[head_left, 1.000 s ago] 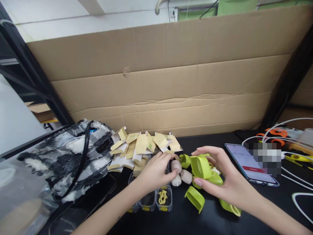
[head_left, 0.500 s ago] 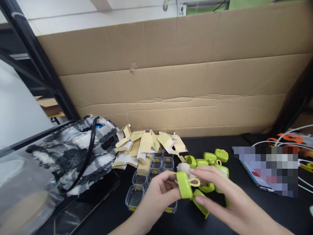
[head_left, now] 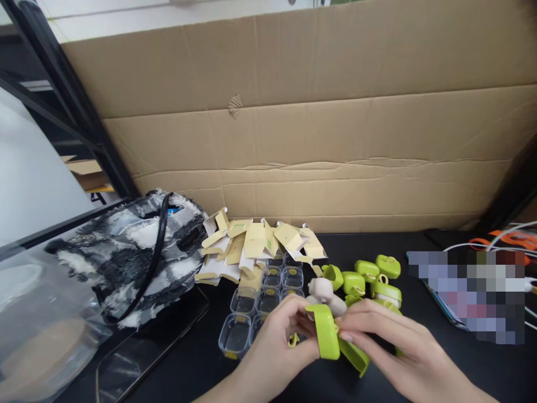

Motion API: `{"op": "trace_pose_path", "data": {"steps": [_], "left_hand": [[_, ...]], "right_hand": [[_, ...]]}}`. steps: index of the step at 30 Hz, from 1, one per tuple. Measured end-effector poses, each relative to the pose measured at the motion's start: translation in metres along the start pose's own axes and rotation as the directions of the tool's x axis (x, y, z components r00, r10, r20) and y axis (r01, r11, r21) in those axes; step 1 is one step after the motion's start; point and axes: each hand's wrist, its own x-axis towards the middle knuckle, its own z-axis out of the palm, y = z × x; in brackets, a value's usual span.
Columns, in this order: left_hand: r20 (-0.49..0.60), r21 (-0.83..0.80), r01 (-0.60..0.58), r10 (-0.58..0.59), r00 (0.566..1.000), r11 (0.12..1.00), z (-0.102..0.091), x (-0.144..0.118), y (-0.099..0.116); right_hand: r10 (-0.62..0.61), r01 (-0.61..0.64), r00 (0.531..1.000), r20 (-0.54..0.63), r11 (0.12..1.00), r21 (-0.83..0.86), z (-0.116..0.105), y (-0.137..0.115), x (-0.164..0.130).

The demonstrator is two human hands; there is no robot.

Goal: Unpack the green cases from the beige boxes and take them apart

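My left hand [head_left: 279,350] is closed round the edge of a lime-green plastic cap [head_left: 327,334], holding it above the black table. At the cap's right side, my right hand [head_left: 396,347] pinches its small pale-yellow loop [head_left: 337,328], mostly hidden by the fingertips. Below the right fingers is another open green piece [head_left: 356,358]; whether they touch it I cannot tell. Behind the hands sit whitish rounded pieces [head_left: 321,289] and several green cases [head_left: 353,284], some with loops. Clear square containers [head_left: 235,334] with yellow labels stand in rows left of the cap.
Opened small cartons [head_left: 255,240] are heaped behind the containers, before a tall cardboard wall [head_left: 302,134]. To the left lie a shaggy black-and-white bag [head_left: 138,246] and a clear plastic bag [head_left: 46,336]. A phone [head_left: 444,313] and white cables [head_left: 470,246] lie right.
My right fingers have closed on the cap's loop, which stood free before. The cap sits slightly lower and further right in view; the whole view has shifted a little.
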Motion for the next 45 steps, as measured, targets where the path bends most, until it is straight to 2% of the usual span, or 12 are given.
{"op": "trace_pose_path", "data": {"steps": [7,14,18,21,24,26,28,31,32,35,40,45], "left_hand": [[0.014,0.064,-0.046,0.046,0.999,0.997,0.002,-0.001,0.001],[0.055,0.124,-0.031,0.025,0.998,0.992,0.0,-0.002,0.0],[0.037,0.117,-0.045,0.041,0.999,0.992,0.002,-0.002,-0.001],[0.049,0.259,-0.107,0.097,0.994,0.96,0.005,-0.005,-0.001],[0.038,0.419,-0.194,0.196,0.98,0.887,0.002,-0.008,0.006],[0.034,0.545,-0.262,0.292,0.956,0.796,-0.005,-0.009,0.015],[0.128,0.686,-0.341,0.355,0.926,0.643,-0.016,-0.009,0.027],[0.346,0.823,-0.408,0.221,0.912,0.395,-0.03,-0.009,0.041],[0.373,0.852,-0.405,0.157,0.914,0.333,-0.034,-0.008,0.042],[0.376,0.907,-0.376,0.041,0.926,0.191,-0.039,-0.007,0.038],[0.374,0.92,-0.368,-0.021,0.927,0.136,-0.038,-0.004,0.025],[0.382,0.908,-0.38,0.027,0.924,0.173,-0.038,-0.003,0.022]], "right_hand": [[-0.064,0.065,0.997,-0.035,0.998,0.024,0.0,-0.002,0.0],[-0.049,0.048,0.999,0.019,0.998,0.05,-0.001,-0.002,0.0],[-0.034,0.034,0.999,0.0,0.996,-0.086,-0.003,-0.009,-0.002],[-0.133,0.159,0.984,0.116,0.954,-0.256,-0.002,-0.014,0.001],[-0.251,0.306,0.948,0.194,0.887,-0.345,-0.002,-0.016,0.006],[-0.234,0.267,0.963,0.131,0.887,-0.378,-0.007,-0.012,0.009],[-0.125,0.127,0.992,0.029,0.914,-0.386,-0.018,-0.001,0.014],[0.115,-0.146,0.988,-0.103,0.912,-0.383,-0.041,0.03,0.029],[0.201,-0.218,0.976,-0.085,0.889,-0.404,-0.048,0.043,0.035],[0.251,-0.222,0.968,0.005,0.866,-0.447,-0.062,0.083,0.052],[0.324,-0.154,0.912,0.253,0.841,-0.519,-0.052,0.126,0.063],[0.324,-0.1,0.879,0.35,0.843,-0.529,-0.04,0.133,0.059]]}}
